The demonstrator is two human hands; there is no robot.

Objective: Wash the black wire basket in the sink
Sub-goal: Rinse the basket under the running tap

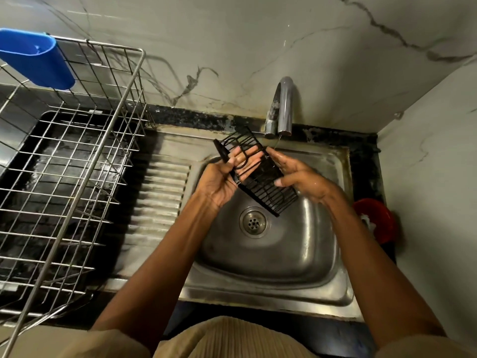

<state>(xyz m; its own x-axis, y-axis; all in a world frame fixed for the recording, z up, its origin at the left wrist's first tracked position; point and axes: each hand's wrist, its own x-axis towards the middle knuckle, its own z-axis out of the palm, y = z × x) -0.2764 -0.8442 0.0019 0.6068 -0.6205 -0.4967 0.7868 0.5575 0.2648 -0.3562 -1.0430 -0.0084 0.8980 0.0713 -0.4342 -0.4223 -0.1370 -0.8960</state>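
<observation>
The black wire basket (260,174) hangs tilted over the steel sink (320,254), its upper end near the tap (284,107). My left hand (222,179) grips its left side, fingers curled through the wires. On the basket's right edge my right hand (299,177) holds on, wet, with its thumb over the wires. A thin thread of water falls from the tap's spout onto my right fingers. Below the basket lies the drain (254,222).
A ribbed draining board (160,197) joins the sink on the left. Further left stands a steel wire dish rack (77,161) on a black tray, with a blue plastic cup (36,58) hooked on its rim. A red tub (374,218) sits right of the sink. Marble walls close the back and right.
</observation>
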